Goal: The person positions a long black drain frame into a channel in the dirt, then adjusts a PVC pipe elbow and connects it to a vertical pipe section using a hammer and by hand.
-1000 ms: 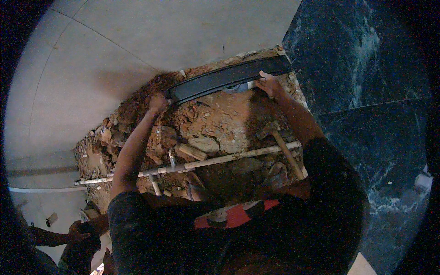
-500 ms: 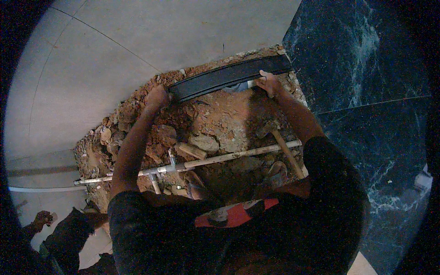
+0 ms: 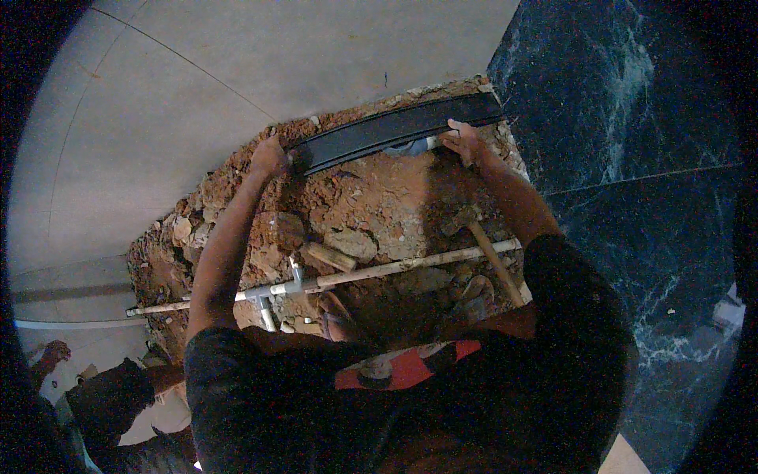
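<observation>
A long black channel (image 3: 379,130) lies along the far edge of a dug-out patch of rubble and reddish soil (image 3: 371,197). My left hand (image 3: 270,158) grips its left end, fingers wrapped round it. My right hand (image 3: 462,146) holds its near edge toward the right, thumb on top, beside a short white pipe (image 3: 434,141) and a bluish piece (image 3: 407,148) partly hidden under the channel. A hammer (image 3: 492,257) with a wooden handle lies below my right hand. A pale pipe (image 3: 379,270) with grey tee fittings (image 3: 298,276) crosses the patch near my feet.
Pale floor tiles (image 3: 181,110) border the patch at left and back, dark marbled tiles (image 3: 647,134) at right. A wooden block (image 3: 332,258) lies among the rubble. At lower left a co-worker's hand (image 3: 54,351) and dark clothing (image 3: 106,395) are in view.
The channel's left end and my left hand have shifted slightly toward the back. The co-worker at lower left has moved their hand and body. My right hand is nearly where it was.
</observation>
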A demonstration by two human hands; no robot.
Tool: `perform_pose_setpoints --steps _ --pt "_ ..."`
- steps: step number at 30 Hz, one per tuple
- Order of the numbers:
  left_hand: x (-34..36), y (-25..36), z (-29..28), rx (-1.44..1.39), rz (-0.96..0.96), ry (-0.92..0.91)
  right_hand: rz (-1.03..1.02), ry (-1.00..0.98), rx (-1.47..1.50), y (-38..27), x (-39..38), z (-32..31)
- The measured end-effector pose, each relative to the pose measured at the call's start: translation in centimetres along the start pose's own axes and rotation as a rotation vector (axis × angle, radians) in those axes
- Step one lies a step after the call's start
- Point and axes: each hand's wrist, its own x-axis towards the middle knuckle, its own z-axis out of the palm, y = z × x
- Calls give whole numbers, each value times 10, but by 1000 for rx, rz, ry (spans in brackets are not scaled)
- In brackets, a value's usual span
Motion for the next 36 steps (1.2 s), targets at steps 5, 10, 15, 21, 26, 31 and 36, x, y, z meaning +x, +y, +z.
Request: perform_pose_setpoints --steps 5,10,15,21,26,31,36 --pt "-15 -18 -15 74 46 -30 411 32 272 -54 0 47" --pt "1 9 -16 37 -36 72 226 -56 29 -27 -8 10" --pt "17 -4 -15 -68 -42 58 232 -231 -273 -12 -26 -14" --pt "30 -81 -4 -279 49 120 304 -394 215 -7 -52 -8" --pt "28 -53 -37 -262 -173 112 90 -310 -624 -4 -79 -16" --pt "4 -90 -60 -155 4 140 -120 -339 -785 -11 -66 6" --pt "18 -42 -59 -171 61 141 -109 -210 -1262 38 -74 -63"
